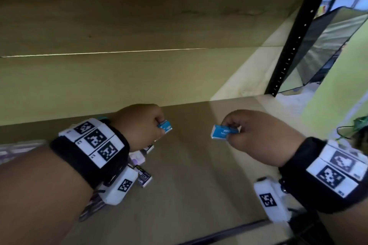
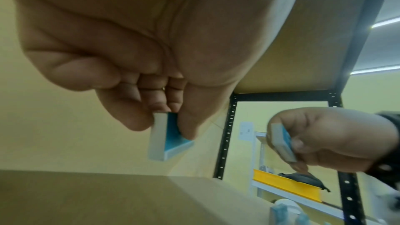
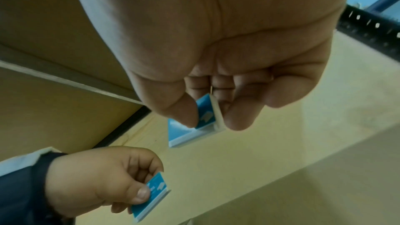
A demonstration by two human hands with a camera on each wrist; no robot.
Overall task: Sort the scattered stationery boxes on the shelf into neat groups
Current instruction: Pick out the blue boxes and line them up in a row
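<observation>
I hold two small blue-and-white stationery boxes above the wooden shelf board (image 1: 199, 175). My left hand (image 1: 159, 125) pinches one blue box (image 1: 165, 126) between thumb and fingertips; the left wrist view shows that box (image 2: 166, 141) on edge below my left hand (image 2: 164, 129). To the right, my right hand (image 1: 231, 131) pinches a second blue box (image 1: 221, 133) by one end. In the right wrist view this box (image 3: 184, 134) hangs from my right hand (image 3: 211, 122), and the left hand's box (image 3: 151, 194) shows at lower left. The two boxes are apart.
Several small purple-and-white boxes (image 1: 144, 178) lie on the shelf under my left wrist, with more at the far left (image 1: 18, 149). A black perforated upright (image 1: 288, 49) stands at the right end. Blue boxes (image 2: 279, 211) stand at the lower right in the left wrist view.
</observation>
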